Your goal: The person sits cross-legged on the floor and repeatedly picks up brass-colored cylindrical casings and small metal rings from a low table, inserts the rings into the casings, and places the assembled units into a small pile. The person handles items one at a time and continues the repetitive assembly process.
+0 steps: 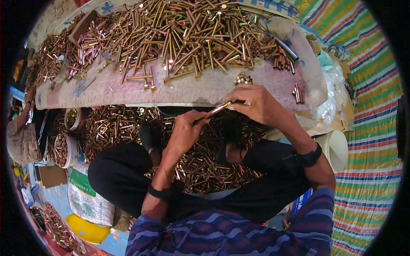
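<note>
Between my two hands, above the near edge of the cloth-covered table (102, 96), is a brassy metal bolt (218, 110) held at a slant. My left hand (188, 128) pinches its lower left end between thumb and fingers. At the upper right end, the fingers of my right hand (256, 102) are closed round the bolt, and they hide that tip. Just beyond my right hand sits a small heap of cone-shaped metal nuts (243, 78). A few short metal sleeves (298, 94) lie to its right. Two loose bolts (149, 79) rest near the table's front.
A large pile of long bolts (183, 34) covers the far side of the table. More bolts (205, 170) lie heaped below, between my legs. White buckets (73, 151) of hardware stand at left, and a white bucket (337, 151) at right. Another person's arm (25, 113) shows far left.
</note>
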A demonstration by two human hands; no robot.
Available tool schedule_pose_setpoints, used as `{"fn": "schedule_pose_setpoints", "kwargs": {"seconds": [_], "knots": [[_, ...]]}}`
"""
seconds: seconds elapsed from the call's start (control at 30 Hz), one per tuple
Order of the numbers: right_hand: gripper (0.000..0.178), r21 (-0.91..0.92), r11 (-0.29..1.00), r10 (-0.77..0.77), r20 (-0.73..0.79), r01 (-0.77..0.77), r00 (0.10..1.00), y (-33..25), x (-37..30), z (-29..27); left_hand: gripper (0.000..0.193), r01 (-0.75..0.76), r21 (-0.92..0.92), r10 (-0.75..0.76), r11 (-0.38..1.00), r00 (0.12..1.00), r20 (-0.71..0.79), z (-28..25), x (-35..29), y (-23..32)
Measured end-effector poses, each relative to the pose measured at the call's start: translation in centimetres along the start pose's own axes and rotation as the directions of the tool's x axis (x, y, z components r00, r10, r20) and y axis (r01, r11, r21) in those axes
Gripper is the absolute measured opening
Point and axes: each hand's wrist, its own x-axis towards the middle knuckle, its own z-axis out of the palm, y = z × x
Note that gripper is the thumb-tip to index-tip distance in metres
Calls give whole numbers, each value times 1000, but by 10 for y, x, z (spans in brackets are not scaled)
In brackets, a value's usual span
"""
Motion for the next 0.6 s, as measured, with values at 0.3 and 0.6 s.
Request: {"fn": "schedule_pose_setpoints", "kwargs": {"seconds": [0.3, 0.6], "knots": [[20, 44, 999, 21, 52, -24, 998, 5, -2, 2, 24, -60, 88, 60, 994, 998, 4, -4, -1, 1], [31, -66, 985, 171, 161, -163, 972, 8, -6, 8, 23, -112, 90, 111, 990, 994, 22, -3, -4, 1]]}}
